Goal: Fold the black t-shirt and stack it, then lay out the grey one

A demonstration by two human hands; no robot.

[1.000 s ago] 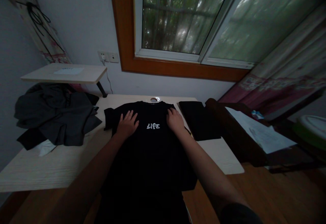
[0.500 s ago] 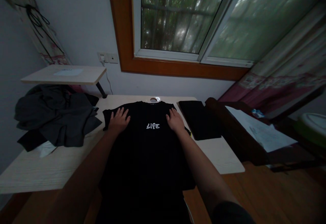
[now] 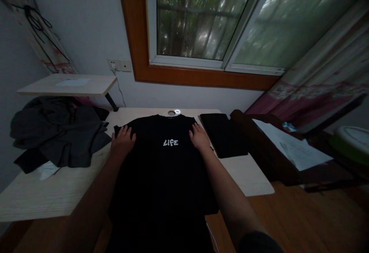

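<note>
Two flat, open hands press a black T-shirt (image 3: 164, 176) lettered "LIFE", spread front-up on a pale table (image 3: 52, 191): the left hand (image 3: 122, 142) on its sleeve, the right hand (image 3: 198, 138) near its other shoulder.

home bedroom, curtained window (image 3: 201, 19), clothes pile (image 3: 57, 134), wooden table (image 3: 57, 191)

A matt black cloth T-shirt (image 3: 164, 176) with white printed letters lies on a pale, smooth wood-grain table (image 3: 49, 191). Left of the shirt sits a rumpled heap of dull dark grey fabric (image 3: 57, 134). Right of it lies a flat, matt black folded cloth (image 3: 223, 134), then white paper sheets (image 3: 291, 149).
</note>
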